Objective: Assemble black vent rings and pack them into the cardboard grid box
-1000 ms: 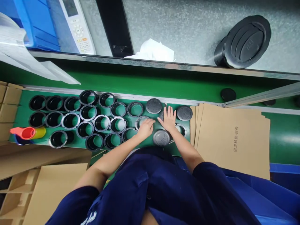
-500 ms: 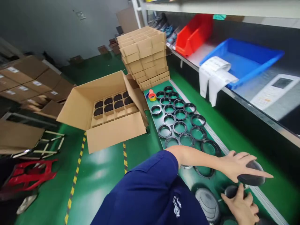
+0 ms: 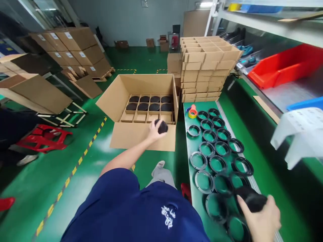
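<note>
Reaching toward centre frame, the left hand (image 3: 154,130) grips a black round part (image 3: 162,126) over the open carton (image 3: 141,134), whose far cells are filled and near ones empty. Lower right, the right hand (image 3: 262,220) clasps another part (image 3: 252,200) above the table (image 3: 254,161), where many open rings (image 3: 217,148) remain.

Room over the carton, a crowded bench

We are seeing open air above the divided carton (image 3: 141,101), with its raised flaps (image 3: 111,95) walling the sides; black rings (image 3: 217,144) are crowding the green bench (image 3: 188,148), and the stack of cardboard trays (image 3: 205,67) is blocking its far end.
</note>
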`<state>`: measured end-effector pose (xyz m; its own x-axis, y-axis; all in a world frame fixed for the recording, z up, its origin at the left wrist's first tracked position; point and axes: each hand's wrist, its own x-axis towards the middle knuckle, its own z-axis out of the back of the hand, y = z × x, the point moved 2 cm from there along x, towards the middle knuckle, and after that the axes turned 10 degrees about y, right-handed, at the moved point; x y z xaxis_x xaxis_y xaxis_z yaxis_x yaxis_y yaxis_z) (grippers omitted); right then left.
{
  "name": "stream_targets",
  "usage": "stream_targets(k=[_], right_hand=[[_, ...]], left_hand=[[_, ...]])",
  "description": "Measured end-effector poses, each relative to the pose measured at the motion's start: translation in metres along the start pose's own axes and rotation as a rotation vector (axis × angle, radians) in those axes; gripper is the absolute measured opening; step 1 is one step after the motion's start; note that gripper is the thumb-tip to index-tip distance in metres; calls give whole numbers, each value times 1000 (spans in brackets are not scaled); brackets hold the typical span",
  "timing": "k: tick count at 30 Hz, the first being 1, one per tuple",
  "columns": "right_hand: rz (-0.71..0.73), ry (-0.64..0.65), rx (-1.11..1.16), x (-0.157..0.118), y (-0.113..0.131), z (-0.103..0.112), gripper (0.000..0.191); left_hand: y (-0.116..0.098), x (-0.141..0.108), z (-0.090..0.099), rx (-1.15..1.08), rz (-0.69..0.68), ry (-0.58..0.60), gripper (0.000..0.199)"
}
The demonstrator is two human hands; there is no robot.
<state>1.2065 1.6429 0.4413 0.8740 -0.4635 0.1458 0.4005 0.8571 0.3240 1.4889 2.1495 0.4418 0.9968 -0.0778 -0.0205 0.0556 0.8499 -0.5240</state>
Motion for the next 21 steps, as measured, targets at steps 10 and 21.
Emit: stream_targets(k=[10, 21], right_hand=[[827, 572, 119, 104, 554, -209, 105], [832, 915, -214, 108, 754, -379, 120]], left_hand=[[279, 96, 118, 140, 454, 39, 97], [380, 126, 99, 140, 311, 238, 96]])
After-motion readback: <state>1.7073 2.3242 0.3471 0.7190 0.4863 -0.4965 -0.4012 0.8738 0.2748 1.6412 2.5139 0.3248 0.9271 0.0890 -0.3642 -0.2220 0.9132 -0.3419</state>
